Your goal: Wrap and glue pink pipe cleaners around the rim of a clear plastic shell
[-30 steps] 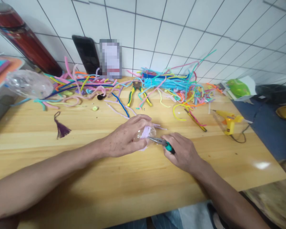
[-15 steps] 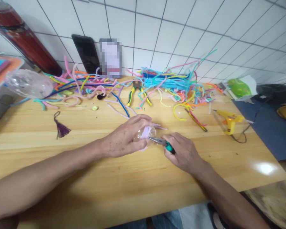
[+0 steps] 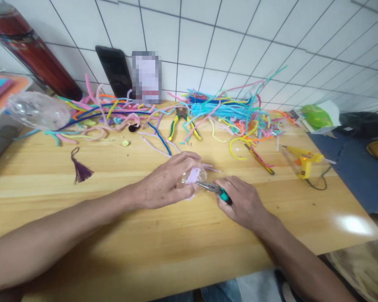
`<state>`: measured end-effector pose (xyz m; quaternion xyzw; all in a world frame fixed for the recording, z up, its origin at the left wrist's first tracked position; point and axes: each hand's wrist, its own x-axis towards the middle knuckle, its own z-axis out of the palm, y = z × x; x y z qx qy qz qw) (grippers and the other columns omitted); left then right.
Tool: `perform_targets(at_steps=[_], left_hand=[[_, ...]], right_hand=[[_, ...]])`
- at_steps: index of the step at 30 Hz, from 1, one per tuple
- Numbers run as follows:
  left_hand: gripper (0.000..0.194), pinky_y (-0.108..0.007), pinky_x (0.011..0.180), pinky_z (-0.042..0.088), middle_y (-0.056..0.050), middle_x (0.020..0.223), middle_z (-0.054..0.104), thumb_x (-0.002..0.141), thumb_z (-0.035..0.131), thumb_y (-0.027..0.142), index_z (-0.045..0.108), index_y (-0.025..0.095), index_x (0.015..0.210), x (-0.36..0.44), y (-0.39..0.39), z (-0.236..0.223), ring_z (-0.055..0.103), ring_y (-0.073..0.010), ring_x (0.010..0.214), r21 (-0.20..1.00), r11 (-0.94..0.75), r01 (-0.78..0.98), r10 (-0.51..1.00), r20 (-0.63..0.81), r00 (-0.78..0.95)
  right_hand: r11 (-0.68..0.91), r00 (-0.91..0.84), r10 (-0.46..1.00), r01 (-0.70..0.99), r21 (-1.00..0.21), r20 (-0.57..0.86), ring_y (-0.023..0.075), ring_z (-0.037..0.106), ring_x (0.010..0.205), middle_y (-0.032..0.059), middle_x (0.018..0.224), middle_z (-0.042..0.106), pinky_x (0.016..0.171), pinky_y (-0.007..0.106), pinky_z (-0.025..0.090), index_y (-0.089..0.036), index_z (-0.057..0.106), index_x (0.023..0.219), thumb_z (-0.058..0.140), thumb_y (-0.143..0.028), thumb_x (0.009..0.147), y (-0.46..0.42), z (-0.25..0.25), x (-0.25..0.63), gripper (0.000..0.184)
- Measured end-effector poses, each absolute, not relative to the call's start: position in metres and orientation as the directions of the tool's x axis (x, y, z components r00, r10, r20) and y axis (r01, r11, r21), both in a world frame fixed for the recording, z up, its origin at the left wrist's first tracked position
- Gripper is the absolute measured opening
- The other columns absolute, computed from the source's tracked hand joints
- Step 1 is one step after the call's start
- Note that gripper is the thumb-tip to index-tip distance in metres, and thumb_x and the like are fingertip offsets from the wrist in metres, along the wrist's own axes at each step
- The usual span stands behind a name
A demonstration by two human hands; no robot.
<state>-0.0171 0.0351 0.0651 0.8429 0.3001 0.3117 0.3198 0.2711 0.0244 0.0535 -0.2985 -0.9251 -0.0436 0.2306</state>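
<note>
My left hand (image 3: 173,180) is closed round a small clear plastic piece (image 3: 203,173), possibly part of a bottle, near the middle of the table. Pale purple pipe cleaner (image 3: 193,175) is wrapped round it, and loose ends stick out to the right. Gripped in my right hand (image 3: 239,199) are needle-nose pliers (image 3: 213,187) with green and black handles. Their tips touch the purple wrapping near my left thumb; whether the jaws pinch a strand is too small to tell. My left fingers cover part of the plastic piece.
Colourful pipe cleaners (image 3: 220,110) lie heaped along the tiled wall, with yellow-handled pliers (image 3: 173,128) before them. A glue gun (image 3: 305,161) and a yellow cutter (image 3: 261,160) lie right; a purple tassel (image 3: 81,167) and a plastic bottle (image 3: 39,111) lie left. Two phones (image 3: 115,69) lean on the wall.
Almost nothing differs. Both hands, the pliers and the wrapped plastic piece hold nearly the same place, and the whole view has shifted very slightly.
</note>
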Motion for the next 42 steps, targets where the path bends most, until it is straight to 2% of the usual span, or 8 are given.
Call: perform_targets(at_steps=[8,42], left_hand=[[0.041,-0.052,0.119,0.051,-0.016,0.144,0.061,0.103,0.059,0.026,0.056,0.022,0.144,-0.0175,0.0352,0.0656,0.056,-0.0314,0.144,0.717,-0.628,0.303,0.698,0.346,0.627],[0.043,-0.051,0.117,0.051,-0.016,0.145,0.063,0.103,0.059,0.025,0.055,0.023,0.146,-0.0169,0.035,0.0652,0.057,-0.0312,0.143,0.722,-0.62,0.305,0.703,0.338,0.626]], right_hand=[[0.813,-0.71,0.555,0.572,-0.104,0.434,0.0257,0.075,0.084,0.0087,0.095,0.078,0.075,0.037,0.062,-0.021,0.058,0.126,0.058,-0.009,0.094,0.0244,0.0513,0.2734,0.034],[0.819,-0.712,0.543,0.565,-0.096,0.446,0.0257,0.074,0.084,0.0078,0.095,0.077,0.075,0.037,0.062,-0.021,0.057,0.127,0.058,-0.008,0.093,0.0248,0.0511,0.2733,0.037]])
